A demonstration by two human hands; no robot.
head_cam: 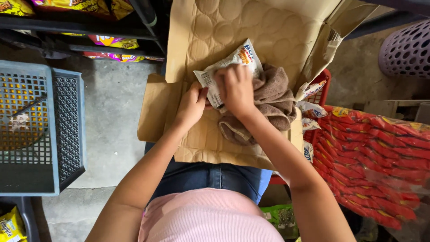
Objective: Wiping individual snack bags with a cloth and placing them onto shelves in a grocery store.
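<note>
Both hands gripped a crinkled white foil packet point(228, 67) at the middle of the dimpled cardboard sheet point(251, 27): left hand point(191, 106) pinched its lower edge, right hand point(236, 89) pressed on top. A soft brown towel point(275, 101) lay bunched just beside.
</note>
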